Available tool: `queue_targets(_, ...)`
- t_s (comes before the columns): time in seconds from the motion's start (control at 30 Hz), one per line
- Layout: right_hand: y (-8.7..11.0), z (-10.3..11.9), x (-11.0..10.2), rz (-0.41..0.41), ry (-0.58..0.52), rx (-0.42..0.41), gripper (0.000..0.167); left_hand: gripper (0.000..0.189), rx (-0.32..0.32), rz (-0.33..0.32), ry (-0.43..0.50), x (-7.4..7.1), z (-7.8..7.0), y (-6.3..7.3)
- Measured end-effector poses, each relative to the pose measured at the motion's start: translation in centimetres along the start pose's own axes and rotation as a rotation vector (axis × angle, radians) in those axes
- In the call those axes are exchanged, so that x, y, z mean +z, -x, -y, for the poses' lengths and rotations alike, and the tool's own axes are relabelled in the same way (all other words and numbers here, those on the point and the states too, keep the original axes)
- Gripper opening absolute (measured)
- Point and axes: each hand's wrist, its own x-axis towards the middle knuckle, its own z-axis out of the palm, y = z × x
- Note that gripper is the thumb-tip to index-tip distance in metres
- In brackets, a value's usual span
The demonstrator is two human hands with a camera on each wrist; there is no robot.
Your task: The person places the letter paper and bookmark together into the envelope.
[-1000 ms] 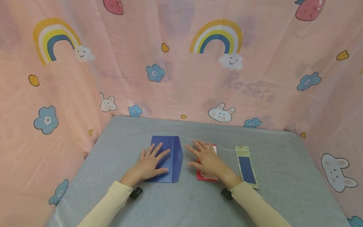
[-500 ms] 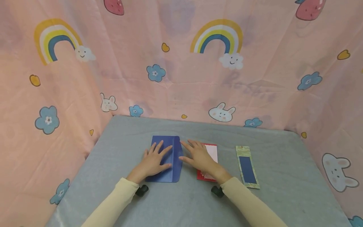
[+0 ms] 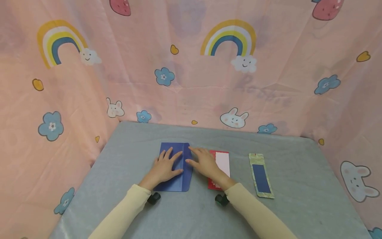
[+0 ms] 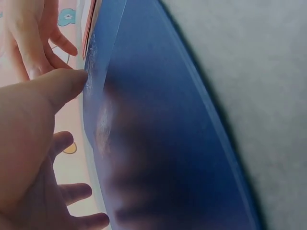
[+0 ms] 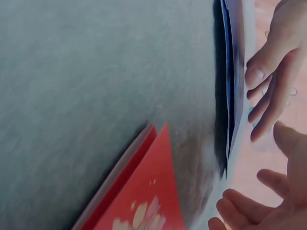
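A blue envelope (image 3: pixel 176 183) lies flat on the table with its flap (image 3: pixel 188 176) folded out to the right. My left hand (image 3: pixel 162 169) is over its body, fingers spread, the thumb reaching toward the flap crease; in the left wrist view the thumb (image 4: pixel 72 84) comes to a shiny clear strip on the envelope. From the right, my right hand (image 3: pixel 206 162) reaches to the flap's upper edge with fingers extended; whether it touches is unclear. Both hands hold nothing. Under the right forearm sits a red card (image 3: pixel 222 162) with a white panel, partly hidden; the right wrist view shows it slightly parted.
A narrow green patterned strip (image 3: pixel 261 177) with a dark blue panel lies to the right of the red card. Grey cloth covers the table (image 3: pixel 304 172). A pink printed curtain (image 3: pixel 191 93) hangs behind and at both sides.
My right hand has moved left from above the red card to the envelope's flap, uncovering more of the card's white panel. The left hand has shifted slightly right across the envelope.
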Motion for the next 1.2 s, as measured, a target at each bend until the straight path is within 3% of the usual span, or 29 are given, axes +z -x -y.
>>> queue_targets(0.57,-1.3,1.6,1.8,-0.109,-0.08,0.091,0.049,0.079,-0.053,-0.024,-0.025,0.8,-0.4,-0.7)
queue_targets(1.2,-1.9,0.9,2.9,-0.049,-0.144,0.092,0.05,0.071,-0.094,-0.032,-0.017,0.5,-1.4,-1.0)
